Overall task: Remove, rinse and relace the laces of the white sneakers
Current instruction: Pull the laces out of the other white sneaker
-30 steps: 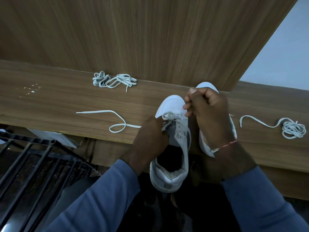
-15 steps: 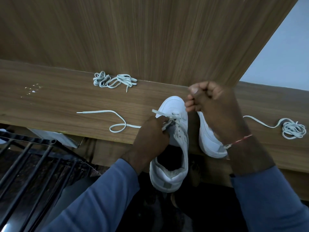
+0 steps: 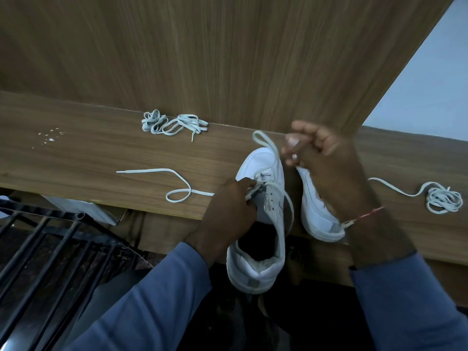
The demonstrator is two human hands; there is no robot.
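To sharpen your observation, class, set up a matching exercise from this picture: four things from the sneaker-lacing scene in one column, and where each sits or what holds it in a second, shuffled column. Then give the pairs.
Things
1. near sneaker
2. second sneaker
3. lace loop
4. lace bundle

Places
A. against the back panel
B. rises over the toe toward the right hand
C. gripped at its eyelets by the left hand
D. partly hidden under the right wrist

Pairs: 1-C, 2-D, 3-B, 4-A
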